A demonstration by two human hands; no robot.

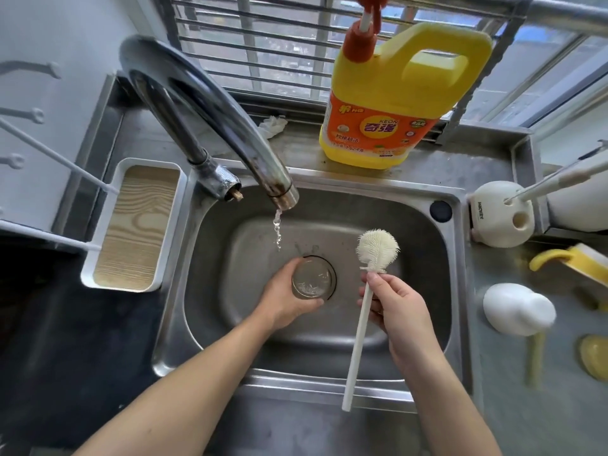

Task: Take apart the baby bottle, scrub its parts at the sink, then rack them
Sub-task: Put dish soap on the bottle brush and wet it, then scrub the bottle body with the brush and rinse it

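Note:
My left hand (283,297) grips the clear bottle body (311,279) upright over the sink drain, its open mouth facing up with a little water inside. A thin stream of water (278,230) falls from the chrome faucet (210,103) just behind the bottle. To its right, my right hand (399,311) holds a white bottle brush (377,246) by its long handle, bristle head up and beside the bottle, not inside it. On the counter at right lie a white bottle cap (516,307), a yellow handled collar (574,261) and a yellowish piece (595,357).
The steel sink (329,327) fills the middle. A yellow detergent jug (391,106) stands on the back ledge. A white drying rack tray (138,225) with thin pegs sits at left. A cream brush holder (501,213) stands at the right rim.

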